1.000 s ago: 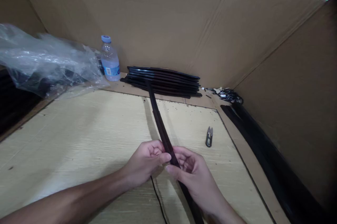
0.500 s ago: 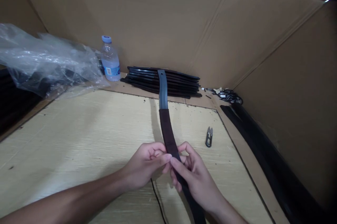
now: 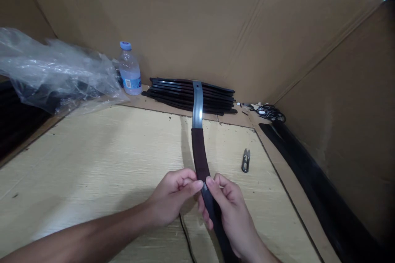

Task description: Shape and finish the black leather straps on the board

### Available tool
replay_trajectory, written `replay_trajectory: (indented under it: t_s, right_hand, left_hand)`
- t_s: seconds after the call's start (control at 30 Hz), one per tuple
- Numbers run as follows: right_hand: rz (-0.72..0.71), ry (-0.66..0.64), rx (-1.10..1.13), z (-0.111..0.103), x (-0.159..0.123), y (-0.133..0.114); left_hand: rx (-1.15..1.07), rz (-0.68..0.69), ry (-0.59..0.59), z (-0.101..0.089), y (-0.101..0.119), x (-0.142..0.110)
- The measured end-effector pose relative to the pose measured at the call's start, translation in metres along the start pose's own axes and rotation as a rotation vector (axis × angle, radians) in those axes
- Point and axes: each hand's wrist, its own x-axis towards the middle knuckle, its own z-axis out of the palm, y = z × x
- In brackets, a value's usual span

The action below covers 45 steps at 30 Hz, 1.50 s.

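A long dark strap-like strip (image 3: 200, 147) runs away from me between my hands. Its far end is bare, shiny and grey with a small hole; a dark brown sleeve covers the part nearer to me. My left hand (image 3: 179, 191) is closed on the strip's left edge, thumb on top near the sleeve's near end. On the right edge, my right hand (image 3: 226, 201) pinches it, with fingers curled underneath. Below the thumbs the strip continues black toward the bottom of the view. A thin black cord (image 3: 186, 236) hangs below my left hand.
Thread snips (image 3: 245, 161) lie on the pale board (image 3: 92, 164) to the right. A stack of dark strips (image 3: 166, 90), a water bottle (image 3: 131, 71) and a clear plastic bag (image 3: 61, 69) sit along the cardboard wall (image 3: 185, 20). Long black strips (image 3: 308, 185) line the right side.
The strip has turned from edge-on to show its broad face, and its far end has swung right. My thumbs have shifted slightly on it; the surroundings look the same.
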Motion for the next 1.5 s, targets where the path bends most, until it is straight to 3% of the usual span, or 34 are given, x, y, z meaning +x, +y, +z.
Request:
replay_trajectory:
  t_s: [0.4,0.53,0.93,1.3,1.4,1.5]
  right_hand:
    - [-0.030,0.026,0.038,0.003,0.003,0.001]
    - [-0.016,-0.011,0.121,-0.001,0.001,0.003]
    - [-0.032,-0.015,0.082,0.000,-0.002,0.000]
    - [-0.114,-0.073,0.112,-0.004,-0.002,-0.007]
    - [-0.109,-0.057,0.126,-0.004,-0.001,-0.005]
    - [-0.084,-0.094,0.158,-0.003,0.000,-0.002]
  left_hand:
    - [-0.021,0.017,0.055,0.003,0.001,0.002]
    - [-0.047,0.014,0.045,0.002,0.000,0.003]
    - [-0.005,-0.001,-0.008,0.001,0.000,-0.001]
    - [0.030,-0.018,0.274,-0.008,0.004,0.007]
    - [-0.025,-0.002,0.285,-0.007,0.005,0.007]
    - [-0.117,0.000,0.218,-0.008,0.002,0.006]
